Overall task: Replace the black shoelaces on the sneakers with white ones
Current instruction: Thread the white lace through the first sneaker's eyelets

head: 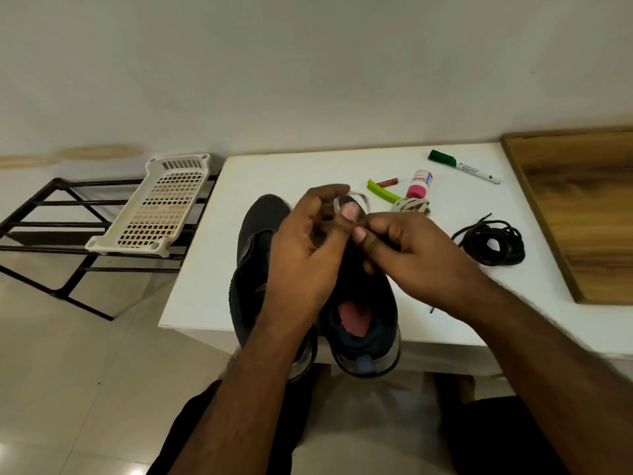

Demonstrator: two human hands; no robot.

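- Both hands, left (pixel 301 241) and right (pixel 404 248), pinch a white lace (pixel 356 200) over the sneakers (pixel 363 303) at frame centre.
- Lace looks limp and light; best taken near its tip.
- Black laces (pixel 489 241) lie right on the tabletop (pixel 212 269).

- Small dark print was seen on the white barrel of the green-capped marker (pixel 463 166) at the far side of the white table (pixel 191 286); it appeared to read "Faber-Castell", though the letters were barely made out, and the finer line beneath it was too small to be read.
- A printed label was carried on the small pink-capped bottle (pixel 419 184), but its wording was blurred and could not be read.
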